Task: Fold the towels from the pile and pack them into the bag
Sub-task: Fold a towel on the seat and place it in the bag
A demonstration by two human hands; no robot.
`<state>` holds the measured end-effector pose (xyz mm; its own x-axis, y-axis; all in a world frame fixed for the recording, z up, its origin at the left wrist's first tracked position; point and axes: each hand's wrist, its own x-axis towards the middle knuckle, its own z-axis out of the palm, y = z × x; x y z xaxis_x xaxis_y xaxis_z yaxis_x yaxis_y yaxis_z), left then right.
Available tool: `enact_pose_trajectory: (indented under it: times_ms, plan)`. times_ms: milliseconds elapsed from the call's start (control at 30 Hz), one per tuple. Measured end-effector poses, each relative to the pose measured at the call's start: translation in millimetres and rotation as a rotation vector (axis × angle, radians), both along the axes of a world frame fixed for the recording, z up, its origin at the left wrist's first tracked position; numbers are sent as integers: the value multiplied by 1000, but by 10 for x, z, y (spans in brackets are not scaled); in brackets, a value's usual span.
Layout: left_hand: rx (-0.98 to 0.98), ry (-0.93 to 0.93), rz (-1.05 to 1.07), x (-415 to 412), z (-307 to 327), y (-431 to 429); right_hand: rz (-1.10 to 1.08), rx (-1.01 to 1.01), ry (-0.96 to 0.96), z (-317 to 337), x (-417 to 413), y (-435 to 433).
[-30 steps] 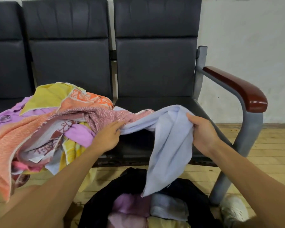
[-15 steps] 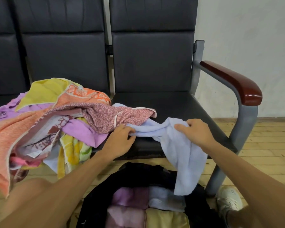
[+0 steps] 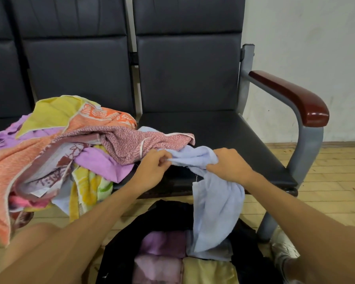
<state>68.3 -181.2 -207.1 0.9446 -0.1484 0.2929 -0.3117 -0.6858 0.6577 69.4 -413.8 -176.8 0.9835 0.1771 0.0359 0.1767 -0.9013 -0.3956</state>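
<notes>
A pale blue towel (image 3: 215,203) hangs over the front edge of the black seat (image 3: 223,138), its lower end draping onto the bag. My left hand (image 3: 154,167) pinches its bunched upper edge. Close beside it my right hand (image 3: 228,165) grips the same edge. A heap of mixed towels (image 3: 66,152), orange, yellow, purple and speckled maroon, lies on the seat to the left. Below on the floor stands an open black bag (image 3: 164,216) with folded purple, pink, yellow and blue towels inside.
Black padded chairs stand in a row against a white wall. A metal armrest (image 3: 291,99) with a dark red top rises at the right. My shoe (image 3: 283,249) rests on the wooden floor beside the chair leg.
My two hands have come much closer together along the blue towel's edge and dropped to the seat front. The towel, spread between them before, now hangs bunched.
</notes>
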Motion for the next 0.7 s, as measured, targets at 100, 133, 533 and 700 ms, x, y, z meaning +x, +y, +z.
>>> enact_pose_trajectory:
  times_ms: [100, 133, 533, 700]
  plan:
    - [-454, 206, -144, -165, 336, -1, -16, 240, 302, 160, -6, -107]
    - [-565, 251, -229, -223, 435, 4, 17, 373, 442, 202, -42, -131]
    - [68, 71, -204, -67, 27, 215, -190, 1585, 417, 377, -220, -294]
    - [238, -42, -132, 38, -76, 255, -309, 1750, 269, 363, -211, -293]
